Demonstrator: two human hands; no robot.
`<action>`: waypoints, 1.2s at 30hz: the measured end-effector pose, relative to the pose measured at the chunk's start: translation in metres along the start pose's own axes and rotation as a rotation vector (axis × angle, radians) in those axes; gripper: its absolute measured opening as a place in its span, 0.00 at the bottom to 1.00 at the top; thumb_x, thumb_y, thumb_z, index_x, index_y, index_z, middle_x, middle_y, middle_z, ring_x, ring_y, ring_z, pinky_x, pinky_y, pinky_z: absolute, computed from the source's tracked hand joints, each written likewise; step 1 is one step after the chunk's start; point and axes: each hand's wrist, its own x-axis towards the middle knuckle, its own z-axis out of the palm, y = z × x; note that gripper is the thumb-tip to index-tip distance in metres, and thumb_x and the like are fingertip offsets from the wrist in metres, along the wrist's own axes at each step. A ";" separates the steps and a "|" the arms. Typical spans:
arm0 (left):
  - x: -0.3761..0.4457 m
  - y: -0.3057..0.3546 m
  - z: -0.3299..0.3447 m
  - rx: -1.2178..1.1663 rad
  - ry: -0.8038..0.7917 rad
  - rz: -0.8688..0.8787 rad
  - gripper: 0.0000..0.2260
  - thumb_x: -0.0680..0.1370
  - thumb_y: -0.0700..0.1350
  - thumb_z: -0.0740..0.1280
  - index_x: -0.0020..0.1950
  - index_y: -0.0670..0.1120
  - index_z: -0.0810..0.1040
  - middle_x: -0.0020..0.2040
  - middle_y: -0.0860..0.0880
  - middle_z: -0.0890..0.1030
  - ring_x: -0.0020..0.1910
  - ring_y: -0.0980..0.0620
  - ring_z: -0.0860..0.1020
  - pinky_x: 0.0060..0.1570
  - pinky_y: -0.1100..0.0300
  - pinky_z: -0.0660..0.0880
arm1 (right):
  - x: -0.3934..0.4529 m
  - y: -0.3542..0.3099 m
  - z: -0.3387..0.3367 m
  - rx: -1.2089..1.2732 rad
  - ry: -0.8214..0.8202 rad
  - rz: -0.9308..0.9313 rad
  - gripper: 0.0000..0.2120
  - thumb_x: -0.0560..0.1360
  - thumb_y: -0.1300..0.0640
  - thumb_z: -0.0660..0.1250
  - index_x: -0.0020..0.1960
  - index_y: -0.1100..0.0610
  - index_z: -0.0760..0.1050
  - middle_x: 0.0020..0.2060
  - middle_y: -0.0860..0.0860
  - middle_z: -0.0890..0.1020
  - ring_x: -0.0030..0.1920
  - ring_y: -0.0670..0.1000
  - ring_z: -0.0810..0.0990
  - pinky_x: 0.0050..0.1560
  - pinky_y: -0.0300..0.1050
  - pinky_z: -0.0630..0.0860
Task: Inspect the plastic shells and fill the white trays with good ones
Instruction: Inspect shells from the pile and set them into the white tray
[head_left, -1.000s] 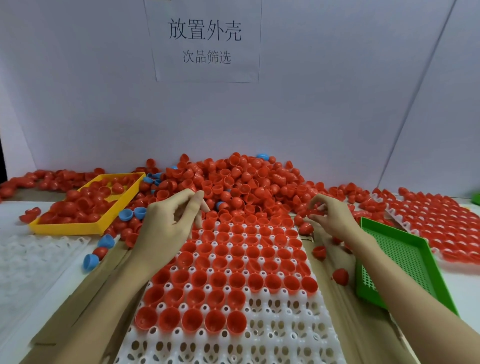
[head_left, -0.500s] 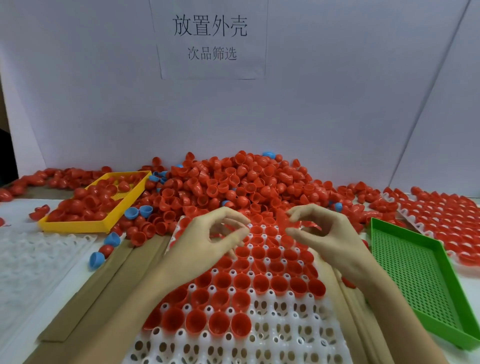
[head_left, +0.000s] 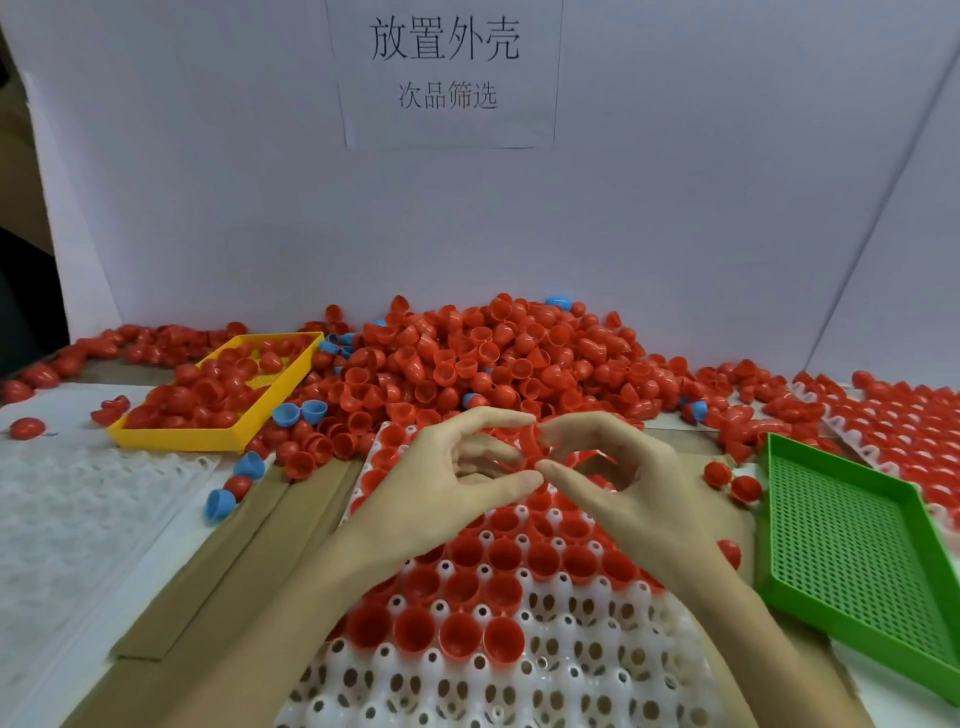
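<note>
Together both hands (head_left: 540, 478) pinch one red shell (head_left: 531, 441) (orientation unclear).

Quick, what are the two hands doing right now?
Left hand: pinching a red shell.
Right hand: pinching the same shell.

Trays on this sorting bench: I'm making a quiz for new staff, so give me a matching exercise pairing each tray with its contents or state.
Column one:
1. yellow tray
2. green tray
3. white tray under the hands
4. blue shells

Column two:
A. far rows filled with red shells, near sockets open
B. no shells inside
C. loose on the table beside the yellow tray
D. holds a jumble of red shells

Pairs: 1-D, 2-B, 3-A, 4-C
</note>
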 end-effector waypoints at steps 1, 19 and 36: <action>0.000 -0.002 0.001 0.004 -0.012 0.003 0.21 0.75 0.46 0.79 0.65 0.59 0.81 0.51 0.55 0.86 0.51 0.55 0.86 0.55 0.66 0.79 | -0.001 0.000 0.003 -0.102 0.020 -0.031 0.10 0.74 0.60 0.77 0.55 0.52 0.83 0.49 0.46 0.84 0.47 0.51 0.84 0.46 0.43 0.82; 0.007 0.003 -0.014 -0.036 0.199 -0.062 0.13 0.85 0.54 0.61 0.56 0.48 0.83 0.45 0.48 0.86 0.38 0.45 0.85 0.35 0.58 0.81 | -0.039 -0.061 0.013 -0.908 -0.724 0.248 0.08 0.79 0.52 0.68 0.56 0.50 0.73 0.49 0.44 0.70 0.45 0.45 0.71 0.37 0.36 0.65; 0.010 0.002 -0.023 -0.068 0.206 -0.041 0.17 0.84 0.55 0.62 0.51 0.46 0.85 0.44 0.45 0.86 0.35 0.46 0.84 0.33 0.61 0.81 | 0.034 -0.041 -0.049 -0.496 -0.726 0.359 0.08 0.81 0.45 0.67 0.53 0.48 0.82 0.41 0.42 0.85 0.40 0.40 0.83 0.40 0.34 0.79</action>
